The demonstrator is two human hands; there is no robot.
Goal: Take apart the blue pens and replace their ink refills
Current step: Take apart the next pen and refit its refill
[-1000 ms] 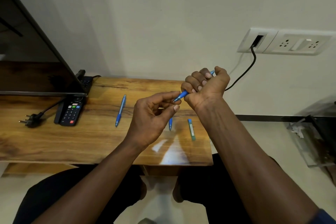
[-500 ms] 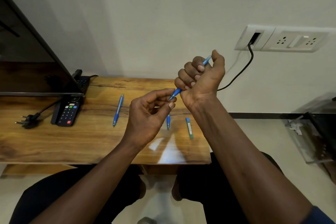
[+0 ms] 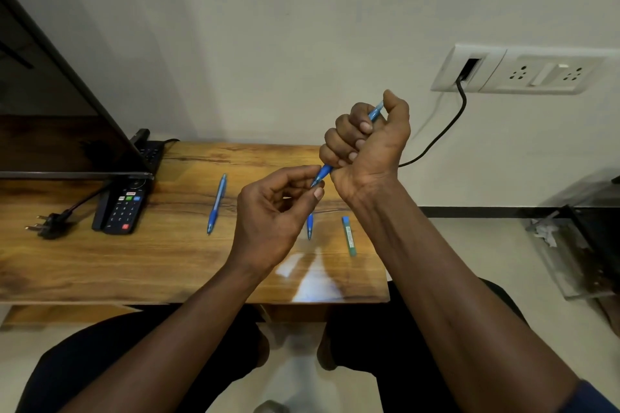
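Head view: right hand (image 3: 369, 147) grips the blue pen (image 3: 324, 173) in a fist, left hand (image 3: 271, 211) pinches its tip (probably unscrewing); a slipping pinch could drop small parts off the table (image 3: 100, 261).

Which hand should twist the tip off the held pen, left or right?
Left. The right hand grips the blue pen in a fist as the anchor; the left hand has thumb and forefinger right at its tip, probably ready to unscrew it.
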